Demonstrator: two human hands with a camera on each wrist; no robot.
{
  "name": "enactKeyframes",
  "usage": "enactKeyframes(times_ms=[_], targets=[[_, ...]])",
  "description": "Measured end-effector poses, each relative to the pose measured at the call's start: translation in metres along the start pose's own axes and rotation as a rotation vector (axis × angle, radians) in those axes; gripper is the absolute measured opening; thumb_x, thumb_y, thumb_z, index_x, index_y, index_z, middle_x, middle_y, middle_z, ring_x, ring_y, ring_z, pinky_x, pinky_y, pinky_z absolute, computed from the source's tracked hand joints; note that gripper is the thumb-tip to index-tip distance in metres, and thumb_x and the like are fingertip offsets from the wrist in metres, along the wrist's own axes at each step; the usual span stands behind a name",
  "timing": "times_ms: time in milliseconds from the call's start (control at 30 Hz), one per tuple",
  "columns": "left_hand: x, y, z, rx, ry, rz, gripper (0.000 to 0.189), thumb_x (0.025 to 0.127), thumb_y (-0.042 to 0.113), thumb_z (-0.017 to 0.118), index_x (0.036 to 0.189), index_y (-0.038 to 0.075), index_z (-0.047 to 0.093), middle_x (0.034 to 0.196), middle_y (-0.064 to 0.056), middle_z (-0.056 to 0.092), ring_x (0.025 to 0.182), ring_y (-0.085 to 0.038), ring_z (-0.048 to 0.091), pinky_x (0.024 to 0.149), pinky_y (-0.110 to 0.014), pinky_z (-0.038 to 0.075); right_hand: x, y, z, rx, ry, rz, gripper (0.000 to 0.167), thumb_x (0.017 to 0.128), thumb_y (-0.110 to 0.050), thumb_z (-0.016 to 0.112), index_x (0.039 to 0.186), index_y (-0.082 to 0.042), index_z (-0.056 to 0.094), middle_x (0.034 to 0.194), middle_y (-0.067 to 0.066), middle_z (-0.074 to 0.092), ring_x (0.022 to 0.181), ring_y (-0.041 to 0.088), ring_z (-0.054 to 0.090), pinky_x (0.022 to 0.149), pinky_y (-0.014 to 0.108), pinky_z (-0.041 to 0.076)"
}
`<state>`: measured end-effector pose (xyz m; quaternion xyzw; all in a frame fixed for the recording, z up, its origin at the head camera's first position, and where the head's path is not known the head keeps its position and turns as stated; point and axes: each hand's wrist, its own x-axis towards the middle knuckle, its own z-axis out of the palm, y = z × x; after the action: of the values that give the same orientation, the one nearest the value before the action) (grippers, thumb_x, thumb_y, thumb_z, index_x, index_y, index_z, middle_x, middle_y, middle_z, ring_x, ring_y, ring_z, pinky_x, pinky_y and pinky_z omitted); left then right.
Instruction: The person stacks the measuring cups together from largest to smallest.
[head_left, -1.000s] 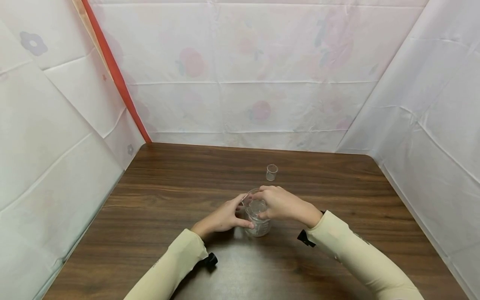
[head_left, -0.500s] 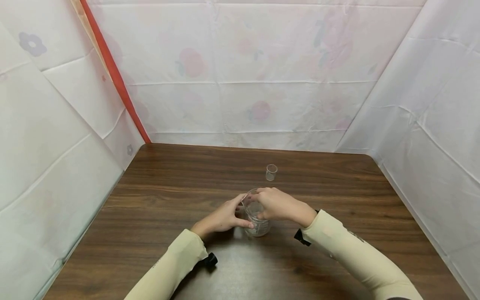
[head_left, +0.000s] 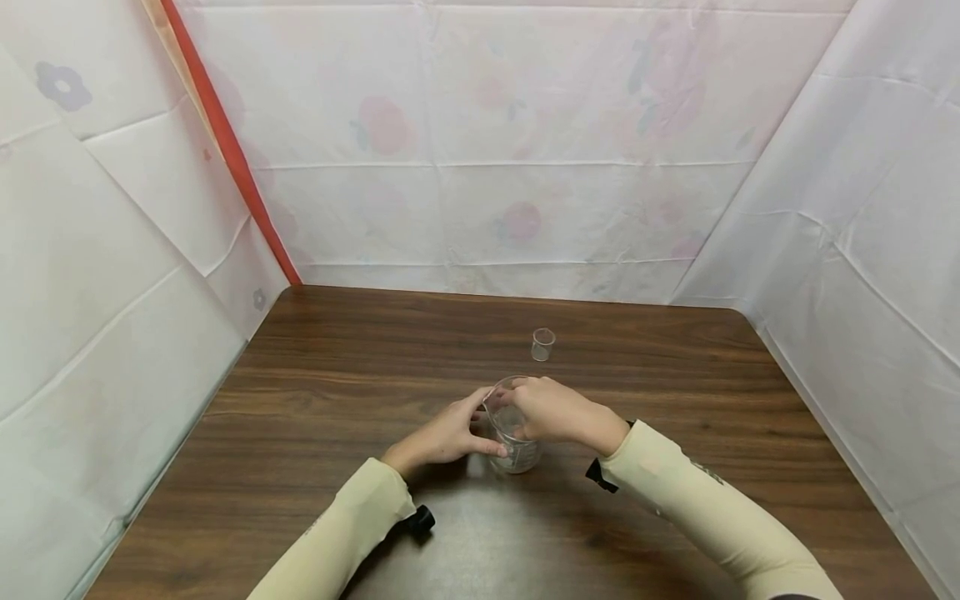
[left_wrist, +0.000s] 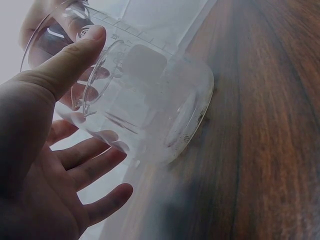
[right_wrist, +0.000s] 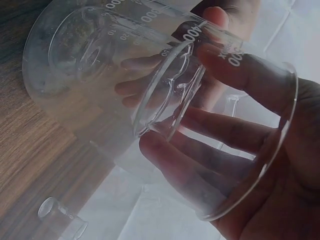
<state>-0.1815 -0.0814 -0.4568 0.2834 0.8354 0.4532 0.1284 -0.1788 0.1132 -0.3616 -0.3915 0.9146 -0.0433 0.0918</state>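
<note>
A large clear glass beaker (head_left: 517, 458) with white scale marks stands upright on the table. My left hand (head_left: 447, 429) holds it from the left, thumb (left_wrist: 75, 57) on the near side and fingers spread round the far side. From the right, my right hand (head_left: 566, 411) reaches in through its mouth. In the right wrist view, its thumb and fingers pinch a smaller glass beaker (right_wrist: 162, 87) by the rim inside the large one. Two rims show close together there; whether a further beaker nests inside, I cannot tell.
A tiny clear beaker (head_left: 542, 346) stands apart behind the large one, also visible in the right wrist view. The brown wooden table (head_left: 360, 350) is enclosed by pale patterned sheets (head_left: 480, 208) at the back and both sides.
My right hand has moved slightly left and down, lower into the large beaker's mouth. The left hand and the tiny beaker at the back have stayed put.
</note>
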Motion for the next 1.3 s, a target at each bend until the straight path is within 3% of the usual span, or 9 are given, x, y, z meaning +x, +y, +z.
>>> enactKeyframes(times_ms=[333,667,1300], targets=[[-0.0001,0.0027,0.0002,-0.003,-0.003,-0.032,0.094,0.078,0.038,0.081,0.152,0.011,0.030,0.149,-0.009,0.047,0.132,-0.031,0.051,0.110,-0.052,0.039,0.0006,0.0008,0.0039,-0.025,0.029,-0.019,0.039,0.078,-0.021,0.081,0.115,-0.013,0.072,0.124,0.010,0.066,0.113,0.027,0.064,0.093,0.047,0.052],[0.0001,0.0000,0.0019,-0.004,0.005,0.007,0.089,0.078,0.036,0.082,0.149,0.013,0.034,0.148,-0.006,0.048,0.131,-0.029,0.052,0.108,-0.049,0.042,0.0023,0.0005,0.0062,-0.053,0.042,-0.047,0.032,0.081,-0.021,0.078,0.110,-0.010,0.073,0.119,0.011,0.068,0.107,0.025,0.066,0.089,0.044,0.055],[0.0017,0.0019,-0.0006,0.001,-0.006,0.002,0.086,0.080,0.038,0.080,0.149,0.015,0.034,0.150,-0.004,0.045,0.131,-0.029,0.051,0.109,-0.050,0.041,0.0031,-0.0034,0.0022,-0.111,-0.015,0.015,0.035,0.078,-0.022,0.081,0.111,-0.013,0.074,0.129,0.008,0.064,0.114,0.026,0.063,0.098,0.041,0.052]])
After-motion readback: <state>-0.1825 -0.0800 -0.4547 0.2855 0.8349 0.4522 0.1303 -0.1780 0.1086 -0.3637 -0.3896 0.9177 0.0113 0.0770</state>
